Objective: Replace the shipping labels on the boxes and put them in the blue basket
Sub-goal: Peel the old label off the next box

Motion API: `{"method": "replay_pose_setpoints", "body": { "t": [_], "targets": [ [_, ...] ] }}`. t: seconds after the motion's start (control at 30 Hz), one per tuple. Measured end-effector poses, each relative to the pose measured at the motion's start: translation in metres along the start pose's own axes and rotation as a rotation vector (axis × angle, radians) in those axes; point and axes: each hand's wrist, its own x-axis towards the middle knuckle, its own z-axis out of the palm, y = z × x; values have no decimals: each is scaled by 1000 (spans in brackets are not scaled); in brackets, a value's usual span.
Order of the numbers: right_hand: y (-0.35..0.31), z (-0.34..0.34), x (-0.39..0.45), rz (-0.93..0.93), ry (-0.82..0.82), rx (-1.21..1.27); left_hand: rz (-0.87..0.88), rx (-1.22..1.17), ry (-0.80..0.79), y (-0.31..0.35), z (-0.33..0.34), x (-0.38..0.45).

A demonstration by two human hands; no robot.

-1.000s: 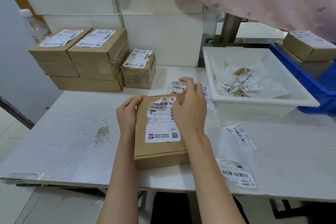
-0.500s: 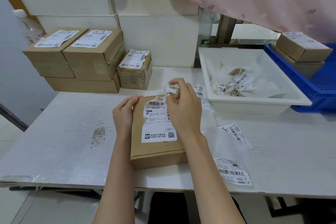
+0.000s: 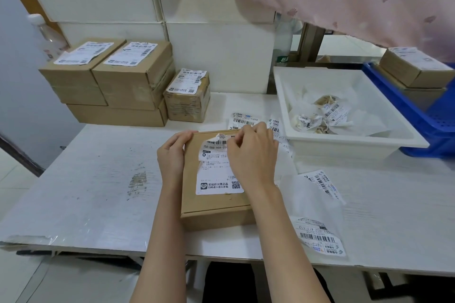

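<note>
A flat brown box [image 3: 216, 206] lies on the white table in front of me. A partly torn white shipping label [image 3: 213, 174] is stuck on its top. My left hand [image 3: 171, 156] grips the box's left far edge. My right hand [image 3: 251, 152] lies over the label's upper right part, its curled fingertips picking at the torn top edge. The blue basket [image 3: 418, 118] stands at the far right with two labelled boxes [image 3: 413, 66] stacked inside. Fresh labels [image 3: 320, 236] lie on backing paper to the right of the box.
Stacked labelled boxes [image 3: 110, 81] and a smaller box [image 3: 187, 96] stand at the back left. A white tray [image 3: 344, 140] with crumpled torn labels sits between me and the basket. More loose labels [image 3: 242, 120] lie behind the box. A plastic bottle [image 3: 46, 34] stands far left.
My right hand lifted a torn strip off the label's top, then came back down onto the label's upper edge. The left hand stayed on the box.
</note>
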Motion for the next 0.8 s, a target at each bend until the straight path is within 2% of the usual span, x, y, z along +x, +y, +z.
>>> {"method": "replay_pose_setpoints", "body": {
  "t": [0.13,0.2,0.37,0.57,0.8],
  "targets": [
    [1,0,2,54,75,48,0,6,-5,1,0,0],
    [2,0,2,75,50,40,1,8,-5,0,0,0],
    [1,0,2,-8,20,-18,3,6,-3,-1,0,1],
    [1,0,2,-155,51,128,0,12,3,0,0,1],
    [2,-4,0,-76,77,290,-5,8,16,0,0,0]
  ]
}}
